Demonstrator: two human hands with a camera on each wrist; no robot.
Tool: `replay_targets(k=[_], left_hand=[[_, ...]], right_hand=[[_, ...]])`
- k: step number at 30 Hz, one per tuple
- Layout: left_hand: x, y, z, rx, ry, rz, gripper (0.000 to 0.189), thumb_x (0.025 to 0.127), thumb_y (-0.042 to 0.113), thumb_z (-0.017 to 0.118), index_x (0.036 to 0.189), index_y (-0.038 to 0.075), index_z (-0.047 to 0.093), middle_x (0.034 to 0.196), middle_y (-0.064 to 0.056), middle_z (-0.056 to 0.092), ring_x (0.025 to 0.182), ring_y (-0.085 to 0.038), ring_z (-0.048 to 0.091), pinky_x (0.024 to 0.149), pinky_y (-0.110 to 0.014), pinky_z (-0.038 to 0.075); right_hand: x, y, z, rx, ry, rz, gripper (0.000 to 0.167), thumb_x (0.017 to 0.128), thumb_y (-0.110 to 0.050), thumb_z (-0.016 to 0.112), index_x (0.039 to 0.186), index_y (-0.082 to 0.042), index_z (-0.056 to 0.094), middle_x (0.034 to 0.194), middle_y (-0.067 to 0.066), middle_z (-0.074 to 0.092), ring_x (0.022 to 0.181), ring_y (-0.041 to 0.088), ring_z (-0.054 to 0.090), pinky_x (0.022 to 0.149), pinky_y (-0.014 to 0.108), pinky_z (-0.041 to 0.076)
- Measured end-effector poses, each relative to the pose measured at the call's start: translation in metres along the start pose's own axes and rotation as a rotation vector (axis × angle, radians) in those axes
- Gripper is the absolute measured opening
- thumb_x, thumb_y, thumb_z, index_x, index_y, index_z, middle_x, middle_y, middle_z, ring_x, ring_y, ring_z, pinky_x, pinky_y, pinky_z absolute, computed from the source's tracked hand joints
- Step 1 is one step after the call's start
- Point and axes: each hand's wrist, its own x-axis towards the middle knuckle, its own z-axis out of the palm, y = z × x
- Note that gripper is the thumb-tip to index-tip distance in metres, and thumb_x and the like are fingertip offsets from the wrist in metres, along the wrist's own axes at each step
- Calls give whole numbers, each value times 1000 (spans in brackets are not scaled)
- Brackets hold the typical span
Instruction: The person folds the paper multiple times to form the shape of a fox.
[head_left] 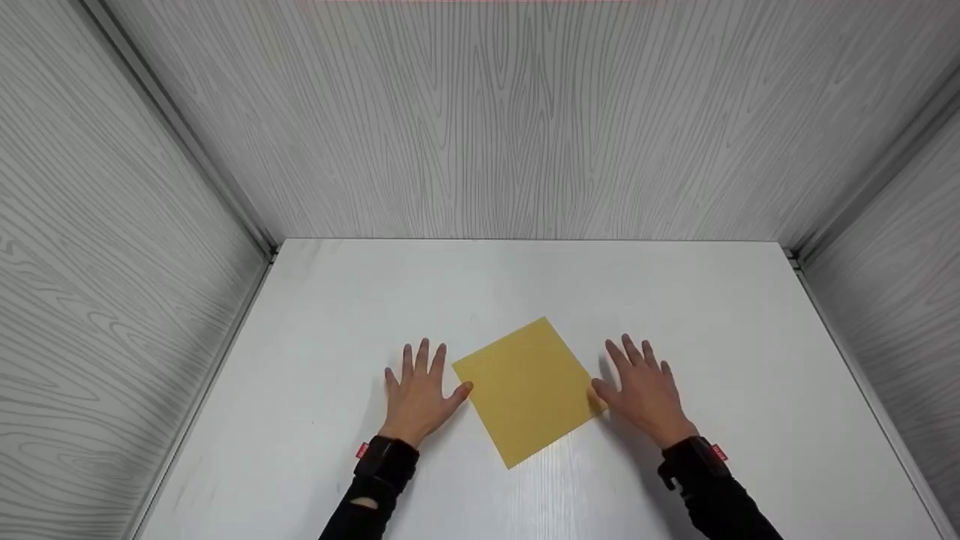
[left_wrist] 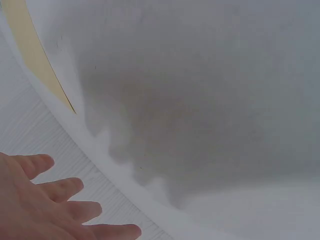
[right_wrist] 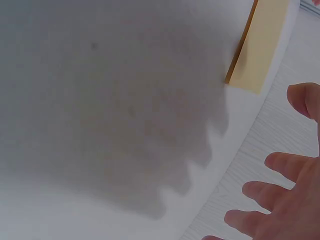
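Observation:
A square sheet of yellow paper lies turned at an angle on the white table, between the two hands. My left hand is spread at its left side, the thumb tip over or beside the sheet's left edge. On the other side, my right hand has its fingers spread, with the thumb above the right corner and a shadow on the paper there. In the left wrist view the fingers hold nothing, and a strip of the paper shows. The right wrist view shows the right fingers apart from the paper.
The white tabletop extends around the paper. A grey wood-grain panel rises behind it, with side panels at left and right. Black straps wrap both wrists.

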Motion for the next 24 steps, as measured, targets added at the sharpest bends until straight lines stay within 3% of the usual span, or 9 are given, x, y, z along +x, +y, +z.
replay_targets(k=[9, 17, 24], left_hand=[[-1, 6, -2, -55, -31, -10, 88, 95, 66, 56, 160, 10, 37, 167, -22, 28, 154, -48, 18, 114, -75, 23], [4, 14, -1, -67, -46, 12, 89, 94, 65, 60, 160, 9, 37, 165, -22, 30, 154, -46, 22, 114, -74, 24], [3, 19, 4, -71, -81, 37, 96, 89, 65, 68, 160, 9, 37, 165, -22, 31, 154, -45, 23, 114, -74, 24]], right_hand=[[-1, -41, 20, 36, -66, -72, 77, 97, -35, 70, 151, 12, 41, 157, 38, 33, 145, 58, 31, 116, 62, 33], [-6, -65, 32, 50, -161, -41, 96, 91, -61, 70, 158, -1, 38, 164, 29, 28, 148, 56, 26, 112, 73, 29], [-9, -66, 39, 27, -193, -46, 98, 87, -60, 75, 157, -2, 40, 164, 27, 30, 149, 54, 26, 113, 70, 30]])
